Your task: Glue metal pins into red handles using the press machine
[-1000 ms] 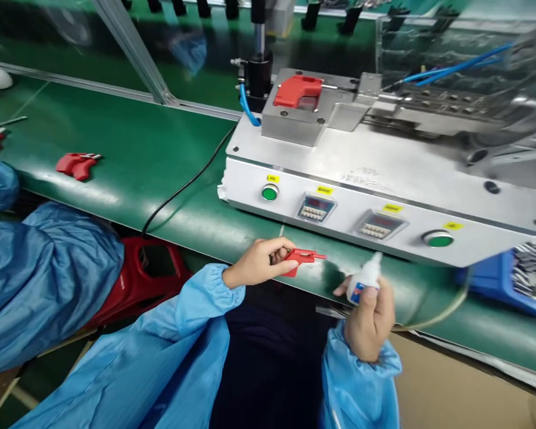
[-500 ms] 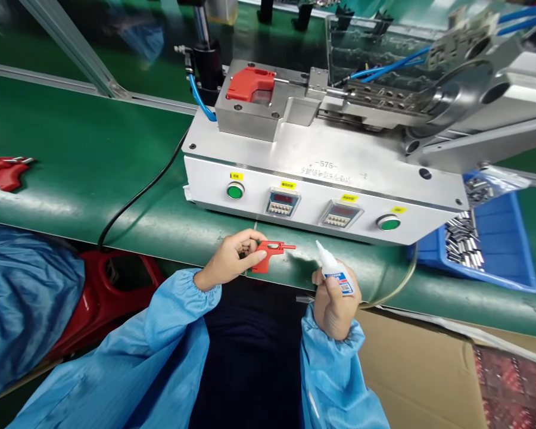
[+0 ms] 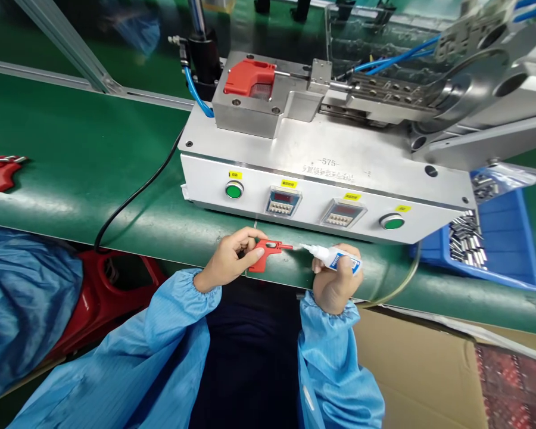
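Observation:
My left hand (image 3: 230,259) is closed round a small red plastic part (image 3: 268,250), held over the near edge of the green belt (image 3: 93,161). My right hand (image 3: 335,280) grips a small white glue bottle (image 3: 335,258) with a blue label. The bottle lies nearly level, its nozzle tip pointing left and almost touching the right end of the red part. Both arms wear blue sleeves. Just behind my hands stands a metal machine (image 3: 339,161) with two green buttons and two small displays. Another red part (image 3: 249,78) sits in the machine's fixture at its back left.
A blue tray (image 3: 509,238) of small metal pins stands right of the machine. One more red part (image 3: 0,170) lies on the belt at far left. A black cable (image 3: 134,196) crosses the belt. Another person's blue sleeve (image 3: 22,310) is at the left, cardboard (image 3: 420,369) at lower right.
My right hand has tipped the glue bottle from upright to nearly level and brought its nozzle to the end of the red part. The view swung right earlier; my left hand barely moved.

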The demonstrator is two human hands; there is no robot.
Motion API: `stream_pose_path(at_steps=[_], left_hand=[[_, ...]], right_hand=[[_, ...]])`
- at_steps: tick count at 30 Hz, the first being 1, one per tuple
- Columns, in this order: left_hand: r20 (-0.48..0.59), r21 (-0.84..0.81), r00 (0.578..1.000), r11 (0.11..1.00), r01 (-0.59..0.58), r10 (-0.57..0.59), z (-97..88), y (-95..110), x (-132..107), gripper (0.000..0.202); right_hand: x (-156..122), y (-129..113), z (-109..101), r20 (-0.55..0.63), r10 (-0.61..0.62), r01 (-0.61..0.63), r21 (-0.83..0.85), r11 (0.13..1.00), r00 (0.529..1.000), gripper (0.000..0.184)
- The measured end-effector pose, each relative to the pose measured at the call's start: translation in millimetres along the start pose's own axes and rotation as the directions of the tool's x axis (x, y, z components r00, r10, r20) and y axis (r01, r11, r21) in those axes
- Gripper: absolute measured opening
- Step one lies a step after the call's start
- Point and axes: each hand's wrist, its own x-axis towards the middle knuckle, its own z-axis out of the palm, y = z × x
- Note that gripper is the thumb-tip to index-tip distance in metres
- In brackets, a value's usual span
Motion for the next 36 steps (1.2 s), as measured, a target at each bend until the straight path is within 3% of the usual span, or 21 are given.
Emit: stream_pose_path(at_steps=[4, 36], left_hand=[[-0.012, 0.04, 1.0, 0.999, -0.016, 0.016, 0.3, -0.8, -0.8, 0.028], [-0.043, 0.073, 0.999, 0.997, -0.019, 0.022, 1.1, 0.9, -1.7, 0.031]], right_hand=[[-0.9, 0.9, 3.5, -0.076, 0.01, -0.013, -0.031, 0.999, 0.997, 0.049], [-3.6, 6.8, 4.0, -0.098, -0.03, 0.012, -0.18, 0.984, 0.995, 0.045]])
